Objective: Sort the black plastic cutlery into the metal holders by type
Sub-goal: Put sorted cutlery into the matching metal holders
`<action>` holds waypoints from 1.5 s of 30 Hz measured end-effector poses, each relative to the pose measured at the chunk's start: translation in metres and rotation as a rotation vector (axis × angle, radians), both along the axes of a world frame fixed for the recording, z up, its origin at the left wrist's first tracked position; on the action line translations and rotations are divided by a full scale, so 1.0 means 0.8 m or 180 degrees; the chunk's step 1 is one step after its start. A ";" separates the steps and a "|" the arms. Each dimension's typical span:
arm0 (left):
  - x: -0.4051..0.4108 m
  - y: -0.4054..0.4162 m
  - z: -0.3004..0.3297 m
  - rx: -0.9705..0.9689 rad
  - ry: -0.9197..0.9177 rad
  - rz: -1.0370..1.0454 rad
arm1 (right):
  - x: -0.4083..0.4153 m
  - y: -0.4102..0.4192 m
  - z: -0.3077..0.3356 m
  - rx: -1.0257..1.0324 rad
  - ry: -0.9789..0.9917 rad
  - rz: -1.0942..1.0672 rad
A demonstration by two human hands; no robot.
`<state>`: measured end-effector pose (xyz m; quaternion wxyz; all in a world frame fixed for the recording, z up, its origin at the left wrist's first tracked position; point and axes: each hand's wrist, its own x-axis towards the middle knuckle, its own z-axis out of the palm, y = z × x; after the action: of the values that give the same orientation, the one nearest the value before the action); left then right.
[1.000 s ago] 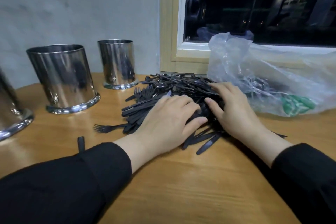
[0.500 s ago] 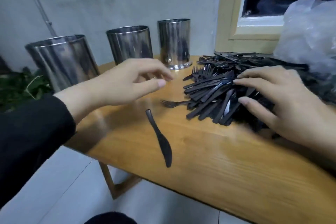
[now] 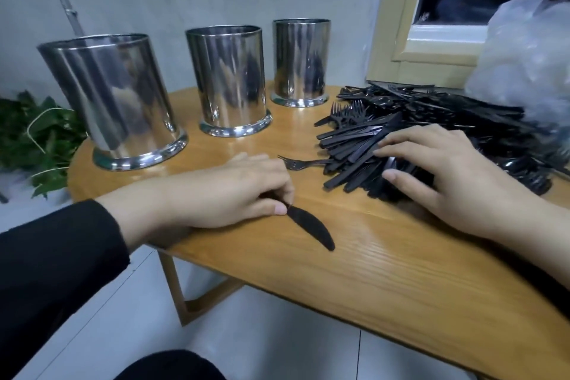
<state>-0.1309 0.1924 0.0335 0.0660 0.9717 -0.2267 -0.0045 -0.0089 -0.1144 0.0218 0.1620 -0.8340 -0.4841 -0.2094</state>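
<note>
A heap of black plastic cutlery (image 3: 410, 123) lies on the wooden table (image 3: 385, 281) at the right. My right hand (image 3: 438, 173) rests flat on the near side of the heap, fingers spread. A single black knife (image 3: 311, 230) lies apart on the table, blade toward me; my left hand (image 3: 234, 191) pinches its handle end between thumb and fingers. A lone fork (image 3: 300, 162) lies just beyond that hand. Three shiny metal holders stand in a row: a left holder (image 3: 114, 95), a middle holder (image 3: 229, 77) and a far holder (image 3: 300, 60).
A crumpled clear plastic bag (image 3: 524, 62) sits at the far right against the window frame (image 3: 401, 40). Green leaves (image 3: 37, 133) show past the table's left edge. The table's rounded near edge runs close under my left wrist.
The view swung left, then my left hand came off the heap, hovered, and dropped onto the lone knife's handle. My right hand stayed on the heap.
</note>
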 end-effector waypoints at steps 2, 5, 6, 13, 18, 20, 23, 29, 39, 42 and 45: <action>0.005 -0.007 0.005 0.0288 0.0159 0.0055 | 0.002 -0.001 0.000 -0.0017 0.0038 -0.0059; 0.005 -0.017 0.008 0.0100 0.0048 0.0197 | 0.006 -0.003 -0.001 -0.0090 0.0042 -0.0162; 0.003 -0.022 0.011 -0.0290 -0.0095 0.0353 | 0.008 -0.003 -0.001 -0.0128 0.0016 -0.0201; 0.086 -0.083 0.038 -0.2303 -0.1095 0.1238 | 0.026 0.016 -0.001 -0.0577 -0.0223 -0.0346; 0.147 -0.111 0.022 -0.2808 -0.1299 0.1354 | 0.040 0.035 0.009 -0.0811 -0.0212 -0.0479; 0.149 -0.108 0.010 -0.3001 -0.1314 0.1289 | 0.044 0.039 0.003 -0.0812 -0.0221 -0.0440; 0.149 -0.108 -0.001 -0.3141 -0.1158 0.1178 | 0.048 0.040 -0.004 -0.0671 -0.0274 -0.0394; 0.175 -0.124 0.009 -0.3735 -0.0887 0.1256 | 0.057 0.034 -0.009 -0.0296 -0.0528 -0.0248; 0.156 -0.120 0.017 -0.4774 0.0318 0.1426 | 0.036 0.013 0.021 0.0891 -0.0904 0.0151; 0.151 -0.120 0.018 -0.4687 0.0984 0.1325 | 0.030 0.018 0.018 0.0905 -0.0976 0.0274; 0.145 -0.125 0.016 -0.4735 0.1411 0.1058 | 0.030 0.023 0.017 0.0816 -0.0996 0.0387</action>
<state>-0.0149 0.0926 0.0466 0.7413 0.6702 -0.0038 -0.0353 0.0151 -0.0963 0.0352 0.2019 -0.7332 -0.5222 -0.3860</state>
